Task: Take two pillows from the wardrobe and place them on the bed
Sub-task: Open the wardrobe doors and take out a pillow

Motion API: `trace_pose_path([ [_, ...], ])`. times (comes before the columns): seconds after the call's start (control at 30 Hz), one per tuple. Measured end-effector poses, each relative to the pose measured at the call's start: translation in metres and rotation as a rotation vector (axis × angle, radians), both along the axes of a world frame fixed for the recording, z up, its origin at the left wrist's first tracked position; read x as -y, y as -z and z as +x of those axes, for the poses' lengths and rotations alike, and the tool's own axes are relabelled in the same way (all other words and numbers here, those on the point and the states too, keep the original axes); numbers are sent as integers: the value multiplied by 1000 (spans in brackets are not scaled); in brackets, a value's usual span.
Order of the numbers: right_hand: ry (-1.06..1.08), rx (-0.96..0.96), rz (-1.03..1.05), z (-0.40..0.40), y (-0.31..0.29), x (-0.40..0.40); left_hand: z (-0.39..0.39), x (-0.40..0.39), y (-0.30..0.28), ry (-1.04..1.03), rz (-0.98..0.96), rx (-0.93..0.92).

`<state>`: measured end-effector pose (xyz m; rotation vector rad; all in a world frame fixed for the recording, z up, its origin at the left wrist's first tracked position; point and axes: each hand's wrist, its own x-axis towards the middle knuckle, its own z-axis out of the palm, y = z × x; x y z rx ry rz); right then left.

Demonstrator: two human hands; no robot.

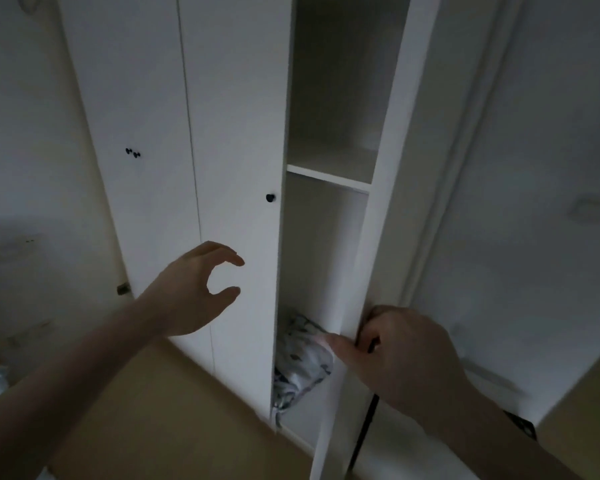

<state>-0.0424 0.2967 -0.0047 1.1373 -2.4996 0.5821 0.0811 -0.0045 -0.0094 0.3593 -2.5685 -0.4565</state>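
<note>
Gripping the open wardrobe door [361, 258], the right hand [406, 358] sits beside the pillow [300, 362]; the left hand [191, 289] hovers spread, empty.

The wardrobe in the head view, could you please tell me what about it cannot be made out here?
Head view only:
- Patterned bedding: partly hidden by the open door; whether it is one pillow or two is unclear.
- Right hand: its fingers wrap behind the door edge, so its grip is hidden.
- Lower compartment: cut off by the closed door.
- Bed: not identifiable.
</note>
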Motion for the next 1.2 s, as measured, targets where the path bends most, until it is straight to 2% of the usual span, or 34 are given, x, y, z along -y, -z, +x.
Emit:
trace_pose_path([
  [0.1, -4, -52, -172, 8, -9, -25, -12, -22, -5, 45, -15, -10],
  [0.27, -237, -79, -500, 45, -36, -26, -21, -32, -12, 54, -6, 24],
  [0.33, -318, -3, -476, 59, -37, -12, -25, -22, -13, 17, -8, 42],
  [0.43, -384, 149, -294, 72, -26, 26, -27, 7, -8, -68, 12, 100],
  [0.53, -412, 333, -265, 66, -8, 76, -27, 41, 2, -128, 87, 160],
  [0.63, -342, 550, -343, 49, 4, 127, -31, 72, 5, -185, 112, 196],
  [0.8, -175, 678, -551, 5, 16, 185, -61, 116, -3, -186, 80, 220],
  [1.07, 16, 713, -688, -62, 26, 267, -166, 183, -14, -49, -13, 226],
  [1.2, 106, 640, -718, -101, 22, 293, -231, 210, -14, 46, -36, 226],
])
